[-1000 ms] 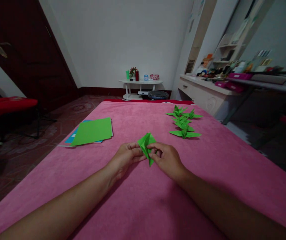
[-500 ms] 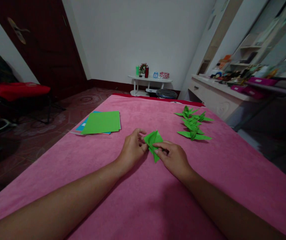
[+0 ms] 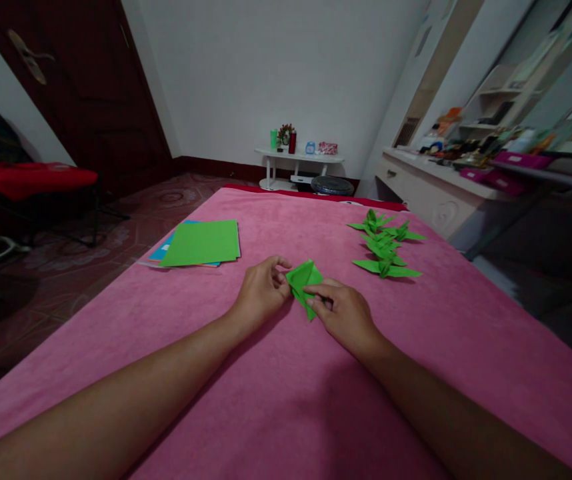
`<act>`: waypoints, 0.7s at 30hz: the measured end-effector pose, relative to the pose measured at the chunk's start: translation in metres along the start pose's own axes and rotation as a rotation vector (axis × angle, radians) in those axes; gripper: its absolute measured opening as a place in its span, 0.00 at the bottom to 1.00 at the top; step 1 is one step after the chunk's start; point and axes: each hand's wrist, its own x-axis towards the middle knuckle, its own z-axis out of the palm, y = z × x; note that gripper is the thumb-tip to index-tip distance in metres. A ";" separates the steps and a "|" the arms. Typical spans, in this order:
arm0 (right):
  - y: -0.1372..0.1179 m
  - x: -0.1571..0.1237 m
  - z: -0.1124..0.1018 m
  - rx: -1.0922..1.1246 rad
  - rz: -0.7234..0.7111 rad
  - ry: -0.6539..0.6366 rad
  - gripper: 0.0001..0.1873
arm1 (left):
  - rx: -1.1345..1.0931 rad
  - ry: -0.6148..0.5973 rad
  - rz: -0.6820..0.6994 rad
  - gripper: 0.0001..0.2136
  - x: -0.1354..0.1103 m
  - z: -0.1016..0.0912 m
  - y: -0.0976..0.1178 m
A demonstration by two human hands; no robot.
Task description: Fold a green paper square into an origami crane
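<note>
Currently, from the left: a dark wooden door (image 3: 76, 87) with a metal handle, then a chair (image 3: 33, 181) draped in smooth red fabric. Nearer, a loose stack of square paper (image 3: 201, 243) lies flat, bright green on top, with blue edging out beneath. Next comes my left hand (image 3: 260, 288), its fingers curled and the tips at the left corner of a small folded green paper (image 3: 309, 272); I cannot tell whether they pinch it or only touch it. That paper sits between my hands, in the middle of the soft, plush pink cloth (image 3: 246, 407): a crisp, layered diamond, one point towards me. My right hand (image 3: 347, 308) has thumb and forefinger closed on its lower right side. I judge this to be mid-fold; the next move calls for lining up the thin layers and pressing a sharp crease. Further right, beyond my right hand, lie several pointed, bird-like green paper shapes (image 3: 385, 268), wings spread. Last, a pale dresser (image 3: 429, 183) crowded with small items.
</note>
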 end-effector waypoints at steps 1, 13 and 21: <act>0.000 0.000 0.000 0.001 0.001 0.001 0.14 | -0.067 -0.016 -0.038 0.13 0.000 0.000 -0.001; 0.001 -0.001 0.000 0.019 0.020 0.033 0.13 | -0.371 -0.333 -0.442 0.11 0.006 -0.013 0.014; -0.001 -0.003 0.000 0.032 0.019 0.051 0.16 | -0.354 -0.406 -0.575 0.16 0.010 -0.013 0.018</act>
